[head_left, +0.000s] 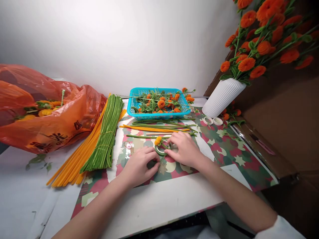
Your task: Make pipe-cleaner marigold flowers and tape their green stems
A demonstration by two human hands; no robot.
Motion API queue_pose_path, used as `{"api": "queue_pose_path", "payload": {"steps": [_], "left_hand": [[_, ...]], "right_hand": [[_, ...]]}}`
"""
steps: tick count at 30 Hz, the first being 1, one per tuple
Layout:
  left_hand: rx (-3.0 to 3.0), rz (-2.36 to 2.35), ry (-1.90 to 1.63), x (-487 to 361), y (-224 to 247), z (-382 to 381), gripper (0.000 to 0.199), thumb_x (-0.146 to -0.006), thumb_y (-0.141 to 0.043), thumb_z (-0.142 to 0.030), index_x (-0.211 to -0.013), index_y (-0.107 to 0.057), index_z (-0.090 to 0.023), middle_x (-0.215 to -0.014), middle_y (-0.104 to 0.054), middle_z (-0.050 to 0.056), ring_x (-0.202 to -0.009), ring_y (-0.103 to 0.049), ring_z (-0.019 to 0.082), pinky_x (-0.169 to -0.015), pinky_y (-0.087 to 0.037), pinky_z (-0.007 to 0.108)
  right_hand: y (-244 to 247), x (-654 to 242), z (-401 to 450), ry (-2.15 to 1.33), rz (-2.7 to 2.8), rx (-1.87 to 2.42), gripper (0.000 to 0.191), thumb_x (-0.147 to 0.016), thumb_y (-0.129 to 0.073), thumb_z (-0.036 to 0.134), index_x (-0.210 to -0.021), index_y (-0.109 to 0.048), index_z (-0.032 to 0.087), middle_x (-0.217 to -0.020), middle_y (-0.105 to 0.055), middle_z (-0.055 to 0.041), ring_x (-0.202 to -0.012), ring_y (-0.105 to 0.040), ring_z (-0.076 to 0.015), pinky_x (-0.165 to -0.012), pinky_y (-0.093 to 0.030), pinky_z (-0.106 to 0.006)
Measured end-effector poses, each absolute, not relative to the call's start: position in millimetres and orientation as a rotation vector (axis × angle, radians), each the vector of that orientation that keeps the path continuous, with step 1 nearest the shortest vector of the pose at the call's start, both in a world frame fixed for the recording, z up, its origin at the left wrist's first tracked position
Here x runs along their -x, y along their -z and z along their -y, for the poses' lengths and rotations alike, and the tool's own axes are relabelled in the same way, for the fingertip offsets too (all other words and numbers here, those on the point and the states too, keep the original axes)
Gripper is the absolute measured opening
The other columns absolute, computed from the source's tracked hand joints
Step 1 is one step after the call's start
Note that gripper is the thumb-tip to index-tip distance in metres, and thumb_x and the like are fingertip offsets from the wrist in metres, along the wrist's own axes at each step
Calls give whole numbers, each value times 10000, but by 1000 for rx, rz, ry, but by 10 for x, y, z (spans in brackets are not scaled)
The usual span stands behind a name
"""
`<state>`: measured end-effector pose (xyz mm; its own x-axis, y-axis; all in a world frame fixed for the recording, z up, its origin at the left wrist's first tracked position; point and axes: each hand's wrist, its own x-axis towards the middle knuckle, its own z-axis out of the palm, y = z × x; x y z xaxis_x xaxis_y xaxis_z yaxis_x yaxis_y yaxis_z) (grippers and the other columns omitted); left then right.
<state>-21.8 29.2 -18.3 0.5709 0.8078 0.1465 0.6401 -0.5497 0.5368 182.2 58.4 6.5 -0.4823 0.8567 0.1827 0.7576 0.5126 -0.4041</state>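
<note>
My right hand [185,149] grips a roll of green tape [160,153] at its right side, fingers above and thumb below. A small yellow pipe-cleaner flower [158,141] with a bit of green stem sits at the roll's upper left edge; whether a finger touches it, I cannot tell. Just left of the roll, my left hand [141,166] rests low over the mat with its fingers curled in and the thumb close to them. Anything between those fingertips is too small to make out. Behind both hands lie loose green pipe cleaners [139,136] and orange-yellow ones [139,128].
A blue basket [159,116] of orange flowers stands behind. At left are a green bundle [104,136], orange-yellow strips [72,166] and an orange plastic bag [64,129]. A white vase [221,98] leans at right beside white tape rolls [208,120] and a pink-handled tool [264,146].
</note>
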Motion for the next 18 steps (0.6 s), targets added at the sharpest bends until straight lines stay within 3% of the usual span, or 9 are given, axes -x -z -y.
{"api": "queue_pose_path", "payload": {"steps": [7,12,15,18], "left_hand": [[-2314,-1315,-677,189,128,-250,91,-843,-557,-284,-822,-589,-201,-795,-610,42,-735,-560,197,-643,-418,312],[-2128,-1399,-966,155,97,-241,343,-832,-623,-302,-1156,-543,-226,-1128,-571,87,-978,-578,218,-780,-492,317],[-2095,-1267,-931,150,99,-251,121,-868,-570,-241,-972,-630,-229,-1007,-626,57,-949,-603,198,-808,-496,308],[-1898,-1321,-982,185,105,-286,105,-874,-564,-261,-870,-658,-215,-931,-655,53,-862,-626,188,-690,-507,271]], "right_hand": [[137,-1842,-583,-477,2139,1232,124,-862,-534,181,-743,-566,198,-800,-601,-29,-825,-542,-185,-765,-380,-326],[73,-1783,-462,-482,2112,1119,182,-912,-504,250,-751,-581,213,-780,-611,-30,-792,-559,-185,-759,-381,-338],[69,-1734,-398,-541,2068,1054,157,-905,-551,311,-789,-614,225,-806,-642,-33,-820,-585,-197,-772,-397,-347],[81,-1734,-394,-624,2031,1021,154,-864,-623,352,-963,-631,235,-936,-663,-53,-912,-582,-221,-815,-422,-360]]}}
